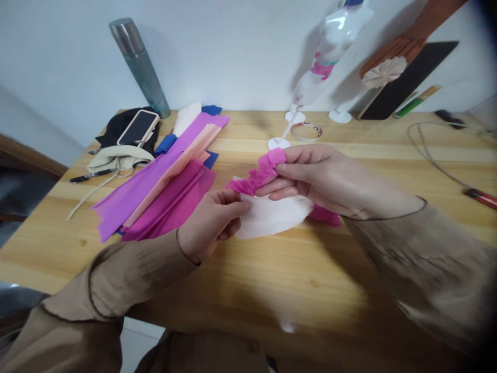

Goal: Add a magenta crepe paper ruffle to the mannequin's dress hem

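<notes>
A gathered strip of pink crepe paper (261,172) stretches between my two hands above the table. My left hand (213,220) pinches its lower left end between thumb and finger. With thumb and fingers closed, my right hand (310,173) grips the upper right end. Below the strip is a white sheet (274,215), its left edge by my left fingertips; whether those fingers also hold it I cannot tell. More pink paper (325,215) lies beneath my right wrist. Beyond my hands, a small white mannequin (337,36) with a pink band at its waist leans on a stand.
Folded purple paper (163,168) and magenta paper (171,199) lie left on the wooden table (248,285). A phone (139,128) rests on a pouch near a flask (142,70). A tape roll (306,131), a dark tablet-like panel (407,80) and a cable (430,158) stand or lie right.
</notes>
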### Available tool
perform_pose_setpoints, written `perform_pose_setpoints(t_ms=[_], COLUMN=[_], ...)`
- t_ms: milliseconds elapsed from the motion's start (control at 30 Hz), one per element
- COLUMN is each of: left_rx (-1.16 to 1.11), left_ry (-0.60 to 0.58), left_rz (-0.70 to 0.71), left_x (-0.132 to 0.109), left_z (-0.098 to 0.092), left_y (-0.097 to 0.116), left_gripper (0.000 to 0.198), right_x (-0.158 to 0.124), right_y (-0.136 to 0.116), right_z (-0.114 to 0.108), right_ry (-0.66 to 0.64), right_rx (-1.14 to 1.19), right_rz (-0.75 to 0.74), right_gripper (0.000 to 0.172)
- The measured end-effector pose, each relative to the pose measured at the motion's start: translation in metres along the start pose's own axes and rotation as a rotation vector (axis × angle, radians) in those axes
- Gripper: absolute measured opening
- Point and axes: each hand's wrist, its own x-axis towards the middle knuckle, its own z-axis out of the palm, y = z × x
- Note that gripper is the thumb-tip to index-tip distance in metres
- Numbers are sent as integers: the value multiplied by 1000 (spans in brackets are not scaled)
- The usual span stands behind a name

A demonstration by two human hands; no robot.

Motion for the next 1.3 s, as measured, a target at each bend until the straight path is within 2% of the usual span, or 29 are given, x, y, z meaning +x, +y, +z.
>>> perform_pose_setpoints(t_ms=[267, 500, 633, 800, 967, 1100, 1200, 1300], left_rx=[-30, -29, -46, -73, -87, -58, -21, -4], left_ry=[-8, -20, -40, -54, -54, -54, -58, -86], left_rz=[0, 14, 29, 31, 24, 16, 7, 4], left_x=[0, 0, 1, 1, 2, 2, 1, 0], left_z=[1, 1, -1, -1, -2, -2, -2, -2], left_y=[1, 1, 0, -3, -3, -3, -3, -4], left_gripper=[13, 8, 9, 10, 19, 22, 27, 34], right_x=[-16, -23, -28, -39, -50, -56, -57, -57], right_y=[-12, -9, -3, 9, 22, 29, 35, 42], right_z=[10, 13, 15, 18, 18, 20, 23, 26], right_ry=[54, 1, 23, 63, 86, 109, 120, 143], right_rx=[-325, -377, -424, -481, -687, -881, -916, -917], right_rz=[-214, -272, -280, -378, -531, -716, -852, -902], right_gripper=[8, 13, 17, 17, 16, 18, 23, 25])
